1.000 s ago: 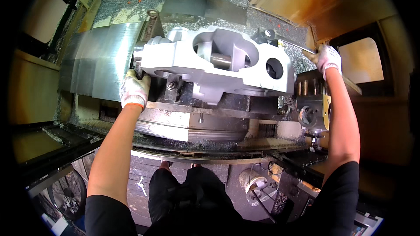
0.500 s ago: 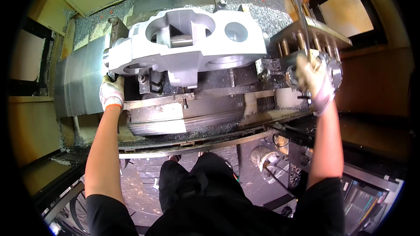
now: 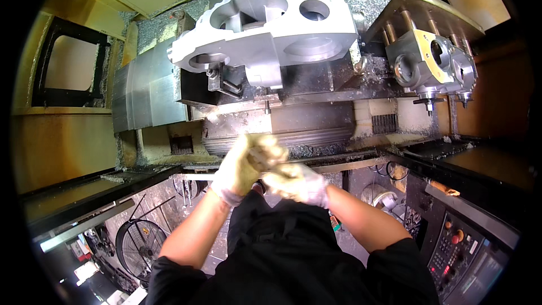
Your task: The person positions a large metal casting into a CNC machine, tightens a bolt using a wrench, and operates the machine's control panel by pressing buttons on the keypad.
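Note:
In front of my body, low in the view, my left hand point(image 3: 239, 165) and my right hand point(image 3: 297, 184) come together, both in pale work gloves. Motion smears the left fingers, which point toward the right hand. The right fingers look curled; whatever lies between the two hands is blurred and cannot be made out. Beyond them a large pale casting point(image 3: 262, 42) with several round openings is held on the machine's fixture, apart from both hands. A clamp point(image 3: 217, 79) stands at its front left. A bolt point(image 3: 267, 106) hangs below its middle.
At the right stands a metal block with bores and a yellowish face point(image 3: 430, 59), below a plate on pillars point(image 3: 432, 8). The machine's front sill point(image 3: 339, 165) runs beneath my hands. A control panel point(image 3: 457, 243) is lower right, a black fan point(image 3: 140, 245) lower left.
My right hand has come down and inward from the block at right, where it held a long wrench upright. My left hand has left the fixture beside the casting. The view has shifted.

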Demonstrator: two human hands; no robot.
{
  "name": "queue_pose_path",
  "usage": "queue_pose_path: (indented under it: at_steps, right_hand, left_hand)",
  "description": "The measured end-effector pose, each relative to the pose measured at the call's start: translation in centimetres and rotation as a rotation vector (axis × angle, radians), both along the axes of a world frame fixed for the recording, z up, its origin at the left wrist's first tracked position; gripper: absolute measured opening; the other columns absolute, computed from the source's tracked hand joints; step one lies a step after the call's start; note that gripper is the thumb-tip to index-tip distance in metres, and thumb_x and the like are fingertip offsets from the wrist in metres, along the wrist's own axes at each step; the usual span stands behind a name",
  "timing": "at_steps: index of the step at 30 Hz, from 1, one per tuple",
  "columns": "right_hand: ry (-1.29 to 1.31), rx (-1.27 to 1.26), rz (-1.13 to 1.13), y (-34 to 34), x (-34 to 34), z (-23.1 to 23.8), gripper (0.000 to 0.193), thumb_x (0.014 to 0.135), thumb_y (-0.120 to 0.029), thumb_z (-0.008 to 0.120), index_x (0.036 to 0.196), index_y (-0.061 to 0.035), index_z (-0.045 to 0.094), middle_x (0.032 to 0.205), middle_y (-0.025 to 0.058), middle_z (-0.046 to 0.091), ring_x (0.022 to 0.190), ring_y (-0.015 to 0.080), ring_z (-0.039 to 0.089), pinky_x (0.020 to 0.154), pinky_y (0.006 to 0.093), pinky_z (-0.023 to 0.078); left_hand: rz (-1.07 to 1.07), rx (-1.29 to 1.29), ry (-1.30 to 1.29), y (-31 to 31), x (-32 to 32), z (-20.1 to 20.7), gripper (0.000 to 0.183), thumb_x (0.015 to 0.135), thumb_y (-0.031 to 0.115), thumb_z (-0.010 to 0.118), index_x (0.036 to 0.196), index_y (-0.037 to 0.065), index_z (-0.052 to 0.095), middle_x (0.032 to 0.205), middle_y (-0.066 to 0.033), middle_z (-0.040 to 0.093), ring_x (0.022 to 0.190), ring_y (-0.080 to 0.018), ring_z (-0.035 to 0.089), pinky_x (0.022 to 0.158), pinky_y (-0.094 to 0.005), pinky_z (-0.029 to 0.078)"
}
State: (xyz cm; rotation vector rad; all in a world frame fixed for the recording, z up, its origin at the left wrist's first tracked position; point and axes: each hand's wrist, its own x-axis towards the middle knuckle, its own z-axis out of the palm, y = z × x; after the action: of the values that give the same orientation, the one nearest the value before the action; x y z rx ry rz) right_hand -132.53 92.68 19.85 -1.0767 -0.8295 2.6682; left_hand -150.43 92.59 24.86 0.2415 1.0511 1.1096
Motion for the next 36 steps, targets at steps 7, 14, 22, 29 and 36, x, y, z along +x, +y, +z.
queue_pose_path:
  at_steps: [7, 14, 22, 29, 36]
  right_hand:
    - [0.032, 0.446, -0.817, 15.7, 13.1, -1.1, 0.025, 0.098, -0.013, 0.068, 0.123, -0.0071, 0.066, 0.094, 0.0064, 0.067, 0.070, 0.0106, 0.061, 0.061, 0.0244, 0.057]
    - [-0.310, 0.326, -0.687, 30.4, 16.5, -6.2, 0.030, 0.102, -0.035, 0.066, 0.115, -0.0084, 0.063, 0.081, 0.0030, 0.064, 0.062, 0.0099, 0.055, 0.052, 0.0270, 0.046]
    - [-0.281, 0.390, -0.457, 34.8, 15.5, -10.1, 0.020, 0.097, -0.014, 0.054, 0.078, -0.0110, 0.054, 0.063, -0.0022, 0.045, 0.046, 0.0113, 0.039, 0.043, 0.0362, 0.047]
    - [-0.355, 0.322, -0.443, 35.3, 14.6, -10.1, 0.026, 0.105, -0.026, 0.049, 0.090, -0.0083, 0.061, 0.065, 0.0028, 0.051, 0.050, 0.0241, 0.053, 0.046, 0.0543, 0.056]
    - [-0.271, 0.215, -0.477, 33.1, 15.8, -8.0, 0.025, 0.104, -0.033, 0.055, 0.098, -0.0113, 0.066, 0.066, -0.0011, 0.050, 0.051, 0.0155, 0.051, 0.046, 0.0349, 0.047]
  left_hand:
    - [0.196, 0.262, -0.181, -3.6, -9.7, -1.5, 0.068, 0.111, 0.056, 0.037, 0.053, 0.021, 0.033, 0.042, 0.0083, 0.030, 0.029, -0.0076, 0.023, 0.029, -0.0262, 0.013]
    - [0.444, -0.641, 0.491, -15.9, -17.6, -7.4, 0.062, 0.099, 0.068, 0.054, 0.061, 0.022, 0.036, 0.046, 0.0056, 0.021, 0.037, -0.0141, 0.017, 0.040, -0.0330, 0.013]
    - [0.468, -1.151, 0.632, -36.2, -21.9, -10.7, 0.063, 0.090, 0.076, 0.057, 0.061, 0.023, 0.041, 0.049, 0.0032, 0.030, 0.039, -0.0196, 0.028, 0.043, -0.0390, 0.022]
    - [0.435, -1.223, 0.622, -42.3, -22.0, -12.0, 0.063, 0.090, 0.077, 0.056, 0.063, 0.021, 0.044, 0.050, 0.0016, 0.034, 0.040, -0.0213, 0.031, 0.045, -0.0388, 0.025]
    - [0.451, -1.154, 0.576, -38.6, -24.7, -14.1, 0.054, 0.099, 0.061, 0.055, 0.070, 0.017, 0.047, 0.050, 0.0000, 0.037, 0.038, -0.0185, 0.031, 0.042, -0.0359, 0.025]
